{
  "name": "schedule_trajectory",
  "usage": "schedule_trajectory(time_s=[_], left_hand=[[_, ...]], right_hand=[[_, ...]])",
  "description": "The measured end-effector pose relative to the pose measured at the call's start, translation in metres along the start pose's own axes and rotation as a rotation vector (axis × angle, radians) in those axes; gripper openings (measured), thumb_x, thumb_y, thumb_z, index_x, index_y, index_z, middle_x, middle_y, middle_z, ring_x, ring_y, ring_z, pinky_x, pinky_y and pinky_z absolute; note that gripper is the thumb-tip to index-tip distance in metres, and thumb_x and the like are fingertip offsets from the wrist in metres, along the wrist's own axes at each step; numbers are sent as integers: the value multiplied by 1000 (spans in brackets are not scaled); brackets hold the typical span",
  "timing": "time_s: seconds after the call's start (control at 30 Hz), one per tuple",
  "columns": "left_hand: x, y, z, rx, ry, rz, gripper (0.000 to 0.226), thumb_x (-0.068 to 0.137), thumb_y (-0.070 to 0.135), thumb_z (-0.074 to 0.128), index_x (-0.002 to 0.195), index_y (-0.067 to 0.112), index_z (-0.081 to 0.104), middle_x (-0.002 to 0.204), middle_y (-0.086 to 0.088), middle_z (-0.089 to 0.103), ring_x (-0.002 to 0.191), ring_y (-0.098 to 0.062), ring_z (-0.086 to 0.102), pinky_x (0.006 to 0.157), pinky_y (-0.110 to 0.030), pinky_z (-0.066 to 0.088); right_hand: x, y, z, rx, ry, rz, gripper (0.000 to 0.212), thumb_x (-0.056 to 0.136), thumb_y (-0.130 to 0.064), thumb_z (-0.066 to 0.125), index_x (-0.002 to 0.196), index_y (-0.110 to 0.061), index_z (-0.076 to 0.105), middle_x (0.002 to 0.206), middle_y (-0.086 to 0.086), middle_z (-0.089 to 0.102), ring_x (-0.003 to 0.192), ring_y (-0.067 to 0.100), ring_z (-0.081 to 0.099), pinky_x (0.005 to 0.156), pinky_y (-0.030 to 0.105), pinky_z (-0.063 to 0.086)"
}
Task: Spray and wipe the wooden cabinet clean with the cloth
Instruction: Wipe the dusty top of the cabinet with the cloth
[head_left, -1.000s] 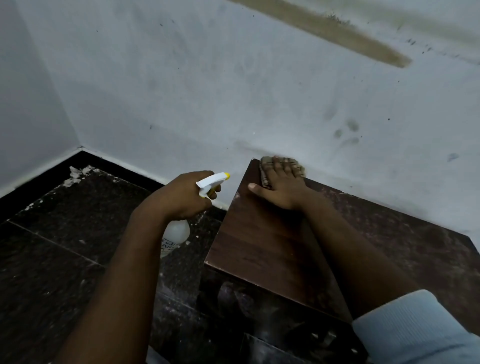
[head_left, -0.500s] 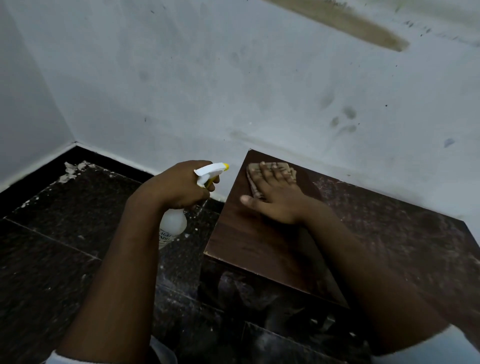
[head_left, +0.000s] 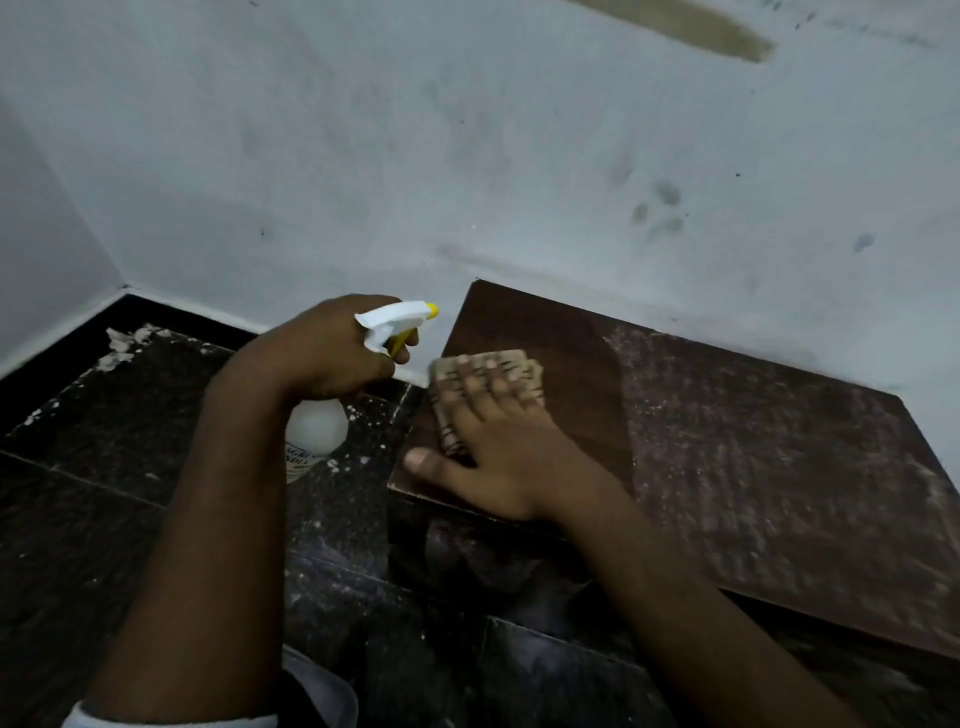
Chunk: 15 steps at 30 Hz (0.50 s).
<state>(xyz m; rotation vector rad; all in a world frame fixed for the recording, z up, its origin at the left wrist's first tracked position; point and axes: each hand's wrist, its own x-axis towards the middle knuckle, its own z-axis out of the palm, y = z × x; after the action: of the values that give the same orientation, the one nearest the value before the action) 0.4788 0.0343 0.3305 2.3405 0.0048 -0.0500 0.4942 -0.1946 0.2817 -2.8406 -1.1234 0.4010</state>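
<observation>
**Where the cloth lies on the cabinet: corner holdings, head view**

As the head view is the only one, all entries come from it.

1. Cabinet (head_left: 753, 441): wooden, dark brown, low, set against the wall (head_left: 467, 156). Left part of the top is smooth, dark wood. Right part carries a pale, dusty film.
2. Cloth (head_left: 498, 364): tan, patterned, folded. It lies on the cabinet top at its left edge, within the dark part.
3. Right hand (head_left: 509, 457): flat on the cloth, fingers straight and side by side, thumb splayed toward the front-left corner. The hand covers most of the cloth, and the forearm crosses the cabinet's front edge.
4. Left hand (head_left: 332, 348): curled round the neck of the bottle (head_left: 317, 431), a finger at the yellow trigger.
5. Bottle: white, with a white head and a yellow nozzle tip that points toward the cabinet. It is held over the floor (head_left: 104, 441), just left of the cabinet and apart from it. Label print is too small to read.
6. Floor: dark tiles, speckled white, with pale flakes (head_left: 124, 338) heaped near the room corner.
7. Wall: whitish, with grey smudges (head_left: 660, 208) above the cabinet and a brown streak (head_left: 691, 26) at the top of the view.
8. Sleeve (head_left: 171, 719): pale, at the lower left edge of the view.
</observation>
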Motion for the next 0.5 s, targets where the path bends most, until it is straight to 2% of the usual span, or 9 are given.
schedule_trajectory(time_s=[0.07,0.13,0.2,0.27,0.33,0.4,0.43,0.5], left_hand=[[-6,6,-1,17,3,19,31,84,0,66,92,30,68,97,7,76,70,-2,66,63,-27,53],[-10,15,-1,-4,-9,42,31,83,-1,64,95,28,68,99,7,76,75,-15,69,60,-26,55],[-12,29,-2,-35,-13,59,31,83,-1,63,97,25,68,100,7,76,65,-14,68,60,-32,57],[-13,44,1,-1,-53,87,29,82,0,63,96,25,68,98,8,77,56,-11,66,61,-36,57],[-16,57,3,45,-83,120,32,83,1,64,98,30,68,93,15,76,56,-10,66,61,-30,54],[-21,72,11,69,-116,151,38,85,2,65,100,36,67,88,27,72,61,-6,66,57,-15,49],[-23,79,15,76,-122,172,39,85,2,66,99,38,66,88,30,71,62,-1,66,55,-11,47],[-26,94,27,87,-119,208,35,84,4,68,99,36,67,92,27,71,64,4,66,54,-11,46]], right_hand=[[-25,-14,19,0,47,-129,96,88,-89,9,163,-32,-10,169,-3,-20,154,20,-28,126,46,-12],[-59,-5,31,3,77,-174,92,90,-89,10,163,-36,-10,170,-6,-17,154,14,-27,126,42,-12],[-74,13,26,15,59,-130,86,91,-87,11,160,-42,-14,169,-9,-17,153,12,-28,126,42,-10],[-72,21,15,-18,5,-43,87,93,-84,18,160,-40,-16,166,-8,-23,152,16,-29,127,45,-7],[-60,13,10,-48,27,-32,91,96,-77,31,163,-33,-12,167,-3,-22,154,21,-24,127,45,-10],[-65,2,20,-81,86,-87,86,101,-64,39,165,-27,-5,171,3,-13,158,26,-14,127,42,-10],[-74,1,27,-117,125,-112,80,103,-56,40,165,-26,0,172,4,-7,159,27,-8,128,41,-7],[-99,7,36,-150,197,-91,67,105,-39,33,166,-25,9,173,4,2,159,28,1,129,41,-1]])
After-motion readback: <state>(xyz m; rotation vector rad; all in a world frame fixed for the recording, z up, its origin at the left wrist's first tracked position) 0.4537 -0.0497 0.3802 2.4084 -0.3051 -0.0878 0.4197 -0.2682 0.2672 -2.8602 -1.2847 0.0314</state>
